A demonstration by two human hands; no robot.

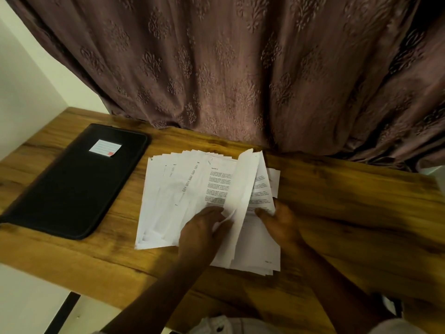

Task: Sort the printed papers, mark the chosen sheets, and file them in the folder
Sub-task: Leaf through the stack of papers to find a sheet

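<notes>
A fanned pile of printed papers [168, 198] lies in the middle of the wooden table [349, 213]. One sheet [240, 189] stands lifted on edge above the pile. My left hand [202, 232] pinches the lower part of that lifted sheet. My right hand [279, 222] rests on the pile's right side, fingers curled at the edge of the sheets under it. A shut black folder [72, 186] with a small white label [105, 147] lies flat to the left of the papers.
A brown patterned curtain [228, 68] hangs right behind the table's far edge. A white wall [24, 92] is on the left. The table's near edge runs along the bottom, with a dark table leg [65, 312] below it.
</notes>
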